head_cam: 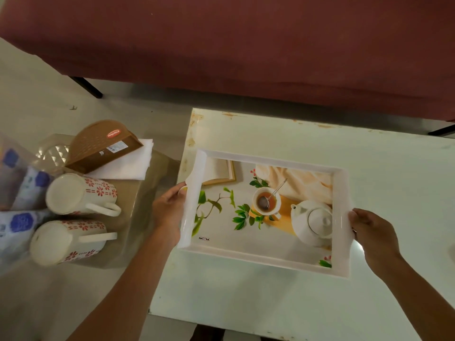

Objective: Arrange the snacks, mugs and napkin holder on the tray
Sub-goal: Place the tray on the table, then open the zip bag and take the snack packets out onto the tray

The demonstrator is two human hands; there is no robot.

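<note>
A white tray (341,219) with a printed tea picture lies on the pale table (270,299). My left hand (170,212) grips its left handle and my right hand (374,232) grips its right handle. Nothing stands on the tray. To the left, on a low brown stool (138,193), two white mugs with red flower patterns lie on their sides, one (81,194) behind the other (69,242). A brown napkin holder (101,146) lies tipped over on white napkins (128,163). Blue-and-white snack packets (17,225) sit at the far left edge.
A dark red sofa (246,45) runs along the back, its black legs (91,88) on the pale floor. A clear faceted item (53,155) lies behind the mugs. The table's far edge shows rust-coloured chips.
</note>
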